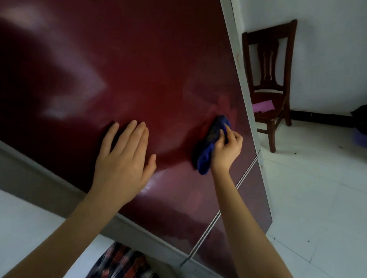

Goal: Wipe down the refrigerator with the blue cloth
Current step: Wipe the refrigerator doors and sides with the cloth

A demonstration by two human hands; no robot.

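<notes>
Pressing our left hand (125,155) flat against the dark red refrigerator (155,67), we have the fingers straight and close together, thumb out to the side, palm on the glossy door. Over on the other side, our right hand (226,149) grips the blue cloth (210,146), fingers curled round the bunched-up fabric and holding it against the door! The cloth sits low on the upper door, near its right edge and just above the pale seam (232,191) that splits the upper door from the lower one. One end of the cloth pokes up past our fingertips, the other hangs down below the heel of the hand. Both hands are on the same panel but apart, the left nearer the middle, the right nearer the edge. Soft light patches and hazy smears show on the shiny red surface.

Past the fridge's pale side edge, a dark wooden chair (268,84) stands against the white wall (325,50), with a pink cloth (262,106) lying on its seat. White floor tiles (325,186) spread out to the right, and at the far right edge we catch a dark shape (365,120) over something purple (363,138); what they are we cannot tell. Down at the bottom, a bit of plaid fabric (120,268) peeks in between our forearms.
</notes>
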